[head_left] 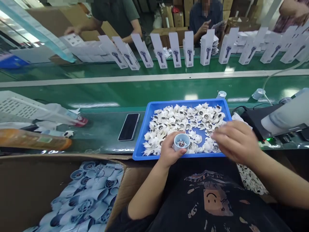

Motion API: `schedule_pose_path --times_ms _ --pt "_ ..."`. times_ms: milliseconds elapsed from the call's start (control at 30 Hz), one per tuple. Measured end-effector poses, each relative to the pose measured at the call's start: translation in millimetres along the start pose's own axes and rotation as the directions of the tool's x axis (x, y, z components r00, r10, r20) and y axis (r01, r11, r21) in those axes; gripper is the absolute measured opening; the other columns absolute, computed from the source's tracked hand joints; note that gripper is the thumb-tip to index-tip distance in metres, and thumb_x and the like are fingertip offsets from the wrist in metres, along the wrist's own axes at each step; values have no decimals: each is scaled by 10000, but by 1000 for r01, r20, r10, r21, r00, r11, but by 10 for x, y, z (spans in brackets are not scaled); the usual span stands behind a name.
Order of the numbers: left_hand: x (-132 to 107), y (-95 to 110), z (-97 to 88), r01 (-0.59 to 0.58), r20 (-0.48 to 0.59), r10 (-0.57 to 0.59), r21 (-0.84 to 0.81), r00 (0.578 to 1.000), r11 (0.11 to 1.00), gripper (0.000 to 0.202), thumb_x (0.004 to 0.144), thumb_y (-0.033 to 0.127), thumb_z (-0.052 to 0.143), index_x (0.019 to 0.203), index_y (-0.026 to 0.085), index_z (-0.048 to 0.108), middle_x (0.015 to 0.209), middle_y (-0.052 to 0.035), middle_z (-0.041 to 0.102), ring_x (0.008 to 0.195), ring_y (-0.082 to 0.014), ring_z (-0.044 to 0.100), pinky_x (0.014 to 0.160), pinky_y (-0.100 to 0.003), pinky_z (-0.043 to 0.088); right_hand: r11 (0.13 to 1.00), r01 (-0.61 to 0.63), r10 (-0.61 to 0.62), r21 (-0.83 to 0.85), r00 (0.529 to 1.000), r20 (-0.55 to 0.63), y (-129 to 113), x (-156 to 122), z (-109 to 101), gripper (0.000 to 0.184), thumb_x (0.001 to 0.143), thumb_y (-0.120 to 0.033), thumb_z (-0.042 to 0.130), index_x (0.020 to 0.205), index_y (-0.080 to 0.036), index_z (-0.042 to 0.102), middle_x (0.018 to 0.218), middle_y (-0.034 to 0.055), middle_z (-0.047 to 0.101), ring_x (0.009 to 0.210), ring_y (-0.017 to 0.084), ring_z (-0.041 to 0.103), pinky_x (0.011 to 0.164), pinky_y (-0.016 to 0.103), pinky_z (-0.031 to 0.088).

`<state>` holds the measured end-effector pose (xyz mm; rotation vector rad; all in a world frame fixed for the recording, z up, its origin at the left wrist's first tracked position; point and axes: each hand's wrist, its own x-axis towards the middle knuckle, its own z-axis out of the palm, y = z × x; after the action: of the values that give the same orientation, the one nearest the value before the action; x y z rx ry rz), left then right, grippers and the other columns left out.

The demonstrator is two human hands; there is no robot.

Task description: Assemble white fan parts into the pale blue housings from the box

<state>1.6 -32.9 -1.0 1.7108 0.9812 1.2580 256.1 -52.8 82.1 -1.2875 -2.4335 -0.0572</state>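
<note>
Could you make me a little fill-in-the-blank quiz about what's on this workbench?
1. The left hand holds a round ____ housing.
2. The white fan blades lie in a ____ tray.
3. The phone lies to the ____ of that tray.

Missing words: pale blue; blue; left

The right hand (pixel 235 141) is motion-blurred, so whether its fingers grip anything cannot be told, and it hides the near right corner of the blue tray (pixel 145 129). The left hand (pixel 169 149) covers the lower wall of the round housing (pixel 181 142). The cardboard box (pixel 29 187) at near left is cut off by the bottom edge. Print on the far white cartons (pixel 175 50) is too small to read.
</note>
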Motion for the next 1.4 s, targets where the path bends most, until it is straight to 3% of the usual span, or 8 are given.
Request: schedule_pose_path --times_ms 200,500,733,900,1033,1167,1233,1400 --pt "80 -44 58 -17 103 10 61 995 998 633 720 689 638 1077 167 661 1054 -126 697 971 -303 661 879 -444 526 937 -20 178 -350 886 428 399 974 686 208 938 -277 578 1033 -100 627 1048 82 628 1015 182 605 905 391 522" --pt "202 -282 187 -221 147 210 63 967 973 634 636 756 624 1018 250 660 893 -77 709 767 -305 683 686 -419 591 914 -139 307 -380 850 427 332 1104 926 330 937 -339 580 1166 -101 586 1172 113 588 1076 202 586 940 409 510" --pt "62 -223 110 -123 76 126 -42 989 992 640 749 669 625 1168 185 596 1120 -137 669 1031 -331 647 917 -471 526 928 -342 288 149 911 297 259 780 668 338 935 -386 563 1150 -126 580 1204 107 573 1132 216 553 985 441 472" --pt "-82 -10 93 -21 113 50 -241 992 970 590 766 564 649 1192 179 511 1096 -130 645 960 -266 655 845 -397 531 649 -365 267 668 931 250 -77 132 504 572 951 -634 273 1238 -165 430 1081 107 625 900 154 643 826 343 547" --pt "-103 229 129 -68 224 64 10 973 998 695 662 463 790 1226 216 468 1119 -101 630 986 -256 644 874 -391 522 422 -361 303 832 921 246 -310 -182 492 641 871 -750 309 1119 -181 470 928 69 631 733 136 632 701 310 550" --pt "-63 424 201 -213 287 131 275 949 938 508 723 405 774 1141 230 542 1082 -76 679 1008 -260 647 889 -409 518 352 -360 325 864 913 248 -400 -254 342 412 870 -558 525 1048 -186 535 878 42 621 701 118 590 666 269 498" --pt "-50 475 241 -291 304 186 351 934 890 413 784 390 711 1122 216 549 1054 -78 695 995 -259 654 874 -413 520 432 -352 320 830 921 223 -448 -241 221 254 845 -363 618 1028 -189 591 906 39 620 742 117 571 718 274 471" --pt "-80 527 306 -456 298 350 477 888 751 237 877 308 547 1078 181 536 968 -88 700 905 -239 664 828 -392 531 926 -127 138 356 990 -4 -586 -147 83 125 868 -193 612 959 -184 696 912 71 580 874 189 513 792 341 406"
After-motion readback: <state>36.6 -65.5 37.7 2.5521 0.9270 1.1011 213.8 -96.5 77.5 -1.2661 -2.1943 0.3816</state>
